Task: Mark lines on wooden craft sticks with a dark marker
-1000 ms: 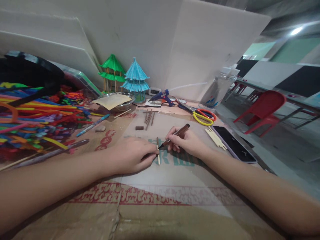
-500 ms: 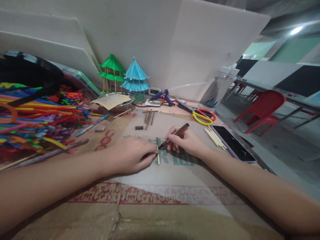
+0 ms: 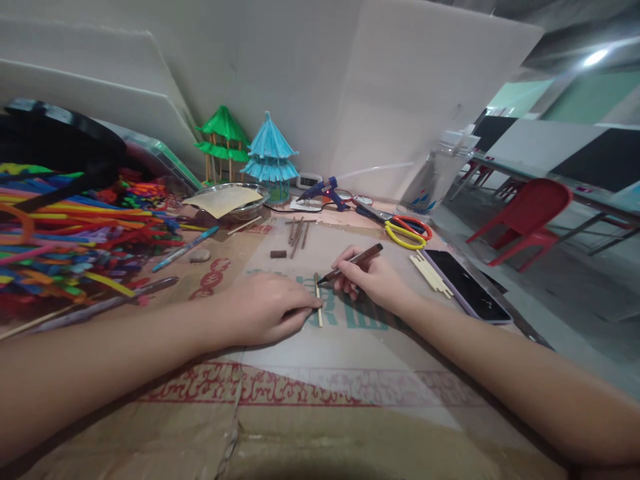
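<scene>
A short thin wooden stick [image 3: 319, 310] lies on the covered cardboard, its far part coloured brown and its near part pale. My left hand [image 3: 273, 307] presses it down with the fingertips, thumb and fingers together. Between the fingers of my right hand [image 3: 363, 277] is a brown marker [image 3: 361, 259], its dark tip touching the far part of the stick. The marker's brown cap [image 3: 278, 254] lies beyond my left hand. Several brown sticks [image 3: 299, 235] are piled behind it, and several pale sticks [image 3: 431, 275] lie right of my right hand.
Colourful pipe cleaners [image 3: 75, 233] heap at the left. Green [image 3: 223, 143] and blue [image 3: 271, 153] model pavilions stand at the back, near a metal bowl [image 3: 245, 212], a blue glue gun [image 3: 325, 191] and scissors [image 3: 400, 230]. A phone [image 3: 467, 287] lies at the right edge.
The marker tip has moved away from me along the stick, from beside my left fingertips to its far part. The stick has shifted slightly right with my left fingertips.
</scene>
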The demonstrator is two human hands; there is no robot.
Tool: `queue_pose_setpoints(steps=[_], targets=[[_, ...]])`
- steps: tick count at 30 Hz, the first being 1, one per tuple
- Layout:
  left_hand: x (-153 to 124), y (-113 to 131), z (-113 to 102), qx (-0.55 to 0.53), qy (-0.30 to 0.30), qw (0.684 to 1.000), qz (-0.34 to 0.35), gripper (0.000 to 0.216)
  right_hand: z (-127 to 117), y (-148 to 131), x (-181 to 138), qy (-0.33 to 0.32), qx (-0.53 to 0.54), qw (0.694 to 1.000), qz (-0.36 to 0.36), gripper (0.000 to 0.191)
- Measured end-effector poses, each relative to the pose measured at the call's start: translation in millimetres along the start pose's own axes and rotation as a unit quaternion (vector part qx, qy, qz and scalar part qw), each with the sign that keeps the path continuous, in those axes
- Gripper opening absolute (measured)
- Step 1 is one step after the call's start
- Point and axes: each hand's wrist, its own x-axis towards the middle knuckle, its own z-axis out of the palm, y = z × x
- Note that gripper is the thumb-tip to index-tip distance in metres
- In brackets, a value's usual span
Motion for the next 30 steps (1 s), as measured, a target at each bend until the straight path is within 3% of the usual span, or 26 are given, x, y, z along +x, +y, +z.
queue_pose_setpoints(steps=[5,12,23,30], targets=[[0.5,-0.1,-0.3,-0.002,-0.005,1.000,-0.002,0.029,-0.2,0.6,0.8,0.000,0.004,1.000,0.001,0.020],[0.9,0.1,-0.9,-0.012,-0.003,1.000,0.000,0.029,-3.1,0.4,-1.1,-0.064,0.013,0.998,0.010,0.023],[0.7,0.4,-0.3,0.001,-0.001,1.000,0.008,0.030,0.3,-1.4,0.5,0.010,-0.006,1.000,0.001,0.019],[2.4,0.4,-0.5,0.004,-0.002,1.000,0.010,0.030,-2.2,-0.3,-1.6,-0.050,0.012,0.999,0.007,0.021]])
